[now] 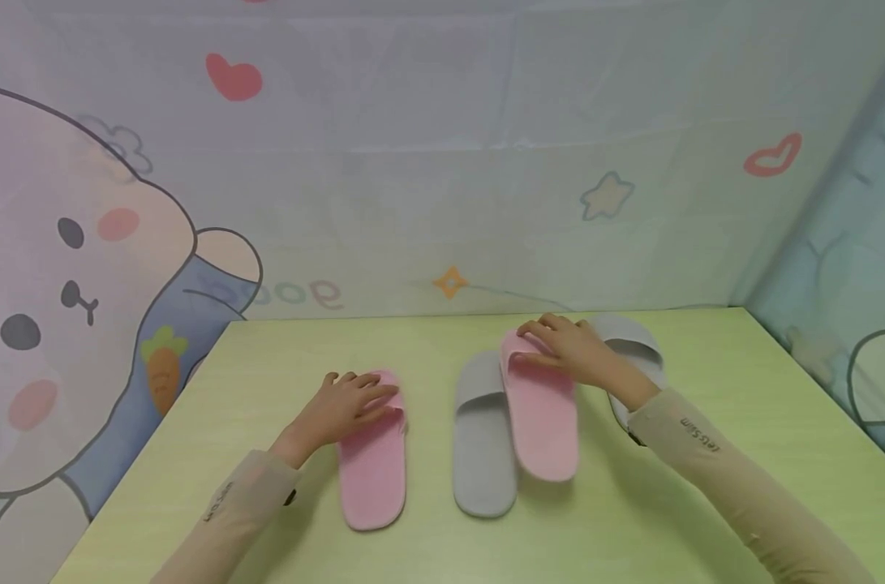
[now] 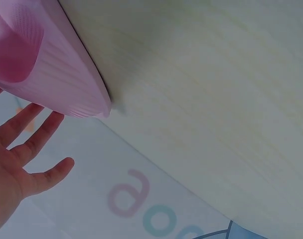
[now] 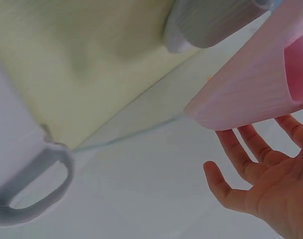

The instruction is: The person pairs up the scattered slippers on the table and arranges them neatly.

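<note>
On the green table (image 1: 281, 389) lie 4 slippers. The left hand (image 1: 343, 410) rests with straight fingers (image 2: 34, 134) on the strap of the left pink slipper (image 1: 372, 466). The right hand (image 1: 577, 349) lies flat, fingers (image 3: 246, 149) spread, on the second pink slipper (image 1: 543, 422), which overlaps a gray slipper (image 1: 481, 454). Another gray slipper (image 1: 635, 345) lies behind the right wrist.

left hand (image 1: 347, 403) rests on one pink slipper (image 1: 372, 462) — right hand (image 1: 577, 350) on another (image 1: 540, 410), overlapping a grey slipper (image 1: 481, 446).
</note>
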A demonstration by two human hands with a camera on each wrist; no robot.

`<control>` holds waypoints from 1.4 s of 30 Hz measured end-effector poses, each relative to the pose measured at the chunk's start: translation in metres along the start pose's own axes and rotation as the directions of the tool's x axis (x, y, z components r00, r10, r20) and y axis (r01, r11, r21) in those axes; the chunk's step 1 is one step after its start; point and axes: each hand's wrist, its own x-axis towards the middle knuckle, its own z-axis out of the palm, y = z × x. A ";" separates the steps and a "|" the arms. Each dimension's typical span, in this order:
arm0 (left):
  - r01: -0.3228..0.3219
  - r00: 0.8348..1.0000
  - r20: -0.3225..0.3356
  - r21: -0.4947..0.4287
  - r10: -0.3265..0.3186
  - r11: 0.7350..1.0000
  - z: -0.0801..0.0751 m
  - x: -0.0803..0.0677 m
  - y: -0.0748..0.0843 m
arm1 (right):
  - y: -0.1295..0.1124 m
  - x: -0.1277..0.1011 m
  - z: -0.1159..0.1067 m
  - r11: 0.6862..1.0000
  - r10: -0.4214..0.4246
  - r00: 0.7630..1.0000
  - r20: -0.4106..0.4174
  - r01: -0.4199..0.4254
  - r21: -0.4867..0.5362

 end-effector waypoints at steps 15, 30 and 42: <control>0.003 1.000 -0.016 0.015 -0.002 1.000 -0.003 -0.012 -0.002 | -0.038 0.015 0.002 0.999 0.025 0.999 -0.035 -0.024 0.031; -0.005 0.998 -0.056 0.003 0.005 1.000 -0.005 -0.027 -0.007 | -0.079 0.029 0.021 0.997 0.029 0.999 0.021 -0.030 0.068; 0.027 0.998 -0.057 -0.044 -0.030 0.999 -0.005 -0.037 -0.013 | -0.109 0.042 0.043 0.997 -0.014 0.999 0.039 0.011 0.072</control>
